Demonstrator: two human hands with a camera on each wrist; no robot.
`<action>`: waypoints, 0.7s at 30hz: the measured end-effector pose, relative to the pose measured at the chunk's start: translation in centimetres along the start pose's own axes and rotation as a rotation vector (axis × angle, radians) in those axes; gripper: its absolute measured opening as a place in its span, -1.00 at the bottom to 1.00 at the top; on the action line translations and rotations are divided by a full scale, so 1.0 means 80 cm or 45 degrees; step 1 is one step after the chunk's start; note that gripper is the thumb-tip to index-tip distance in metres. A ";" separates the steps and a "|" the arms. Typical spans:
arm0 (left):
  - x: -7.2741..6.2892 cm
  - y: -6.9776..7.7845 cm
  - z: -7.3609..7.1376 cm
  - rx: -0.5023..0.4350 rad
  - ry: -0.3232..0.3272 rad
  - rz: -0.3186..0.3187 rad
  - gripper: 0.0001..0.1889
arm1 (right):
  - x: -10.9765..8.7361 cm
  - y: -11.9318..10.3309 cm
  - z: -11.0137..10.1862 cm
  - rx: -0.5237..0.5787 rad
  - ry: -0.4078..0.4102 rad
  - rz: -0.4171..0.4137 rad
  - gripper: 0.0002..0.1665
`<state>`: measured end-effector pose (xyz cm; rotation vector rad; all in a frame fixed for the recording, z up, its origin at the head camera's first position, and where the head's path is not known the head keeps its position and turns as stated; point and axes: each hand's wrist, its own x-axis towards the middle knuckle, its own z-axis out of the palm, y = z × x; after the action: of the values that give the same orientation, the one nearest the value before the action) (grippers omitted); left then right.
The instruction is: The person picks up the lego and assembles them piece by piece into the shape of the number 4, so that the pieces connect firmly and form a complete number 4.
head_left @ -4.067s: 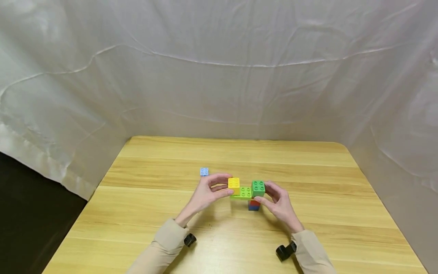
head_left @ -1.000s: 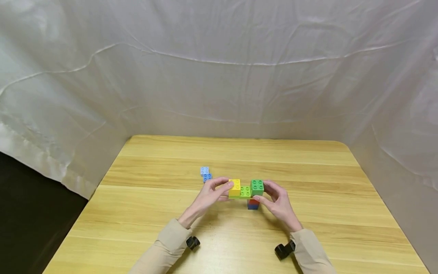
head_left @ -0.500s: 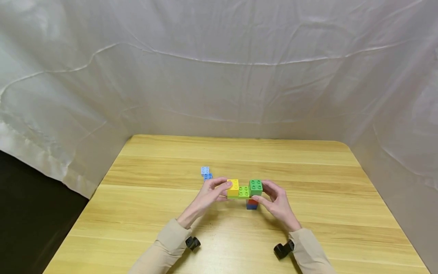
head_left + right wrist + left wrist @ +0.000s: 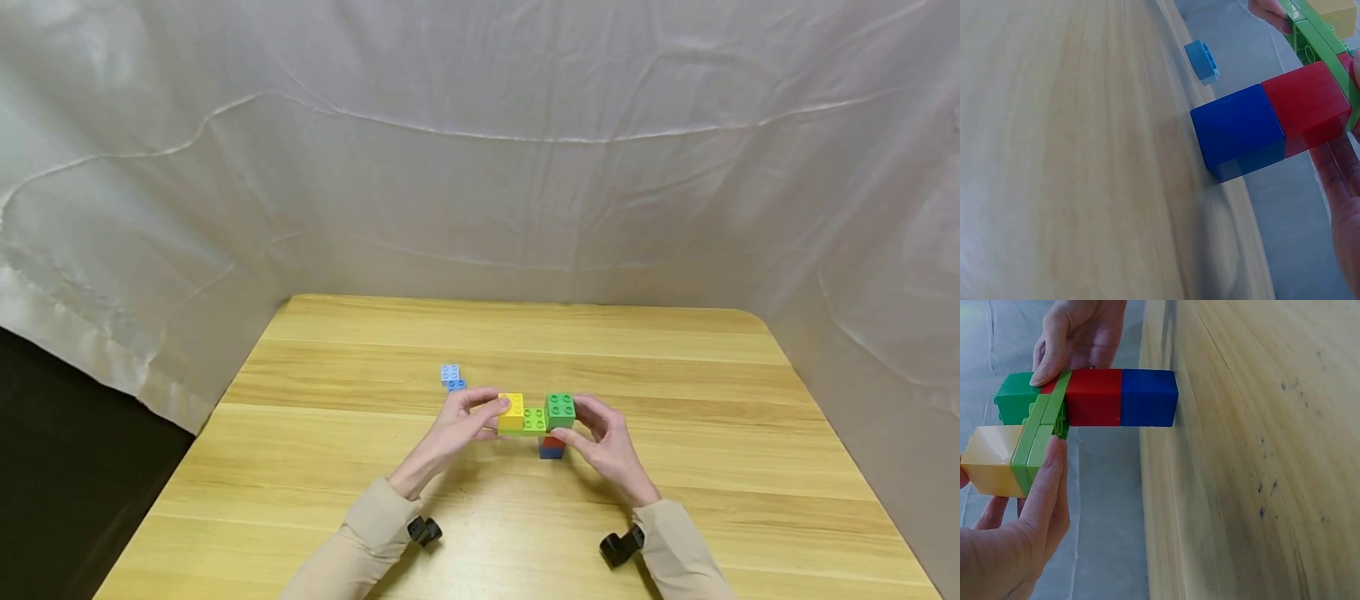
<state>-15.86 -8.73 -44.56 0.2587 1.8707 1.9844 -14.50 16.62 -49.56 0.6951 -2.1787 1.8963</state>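
Note:
Toy building bricks form a joined structure: a blue brick at the bottom, right at the tabletop, and a red brick above it. Light green pieces reach out leftward from the top of this column. A yellow brick sits on their left end and a dark green brick over the column. My left hand squeezes the overhanging end, thumb on top of the yellow brick and fingers under the light green pieces. With thumb and fingers, my right hand grips the column just below the dark green brick.
Behind my left hand, a light blue brick and a medium blue brick lie on the wooden table. A pale curtain hangs around the table's back and sides. Each wrist bears a small black camera.
Over four seconds my left thumb has shifted from the front of the yellow brick onto its top, with fingers underneath. The medium blue brick has come into view. Little has moved in the last half second.

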 end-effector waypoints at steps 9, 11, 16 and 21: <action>-0.002 -0.001 0.000 0.000 -0.013 -0.010 -0.57 | 0.000 -0.002 0.002 -0.005 -0.001 0.022 -0.49; -0.002 -0.002 0.000 -0.025 -0.031 -0.018 -0.56 | 0.000 -0.002 0.002 0.000 0.000 0.015 -0.48; -0.002 -0.005 0.001 -0.126 -0.089 -0.044 -0.52 | 0.001 0.000 0.003 -0.006 0.006 0.007 -0.48; -0.001 -0.007 -0.002 -0.154 -0.082 -0.046 -0.50 | 0.003 0.000 0.005 -0.010 0.000 0.011 -0.49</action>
<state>-15.72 -8.90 -45.15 0.2487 1.6974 2.0309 -14.67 16.17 -49.53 0.6853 -2.1911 1.8913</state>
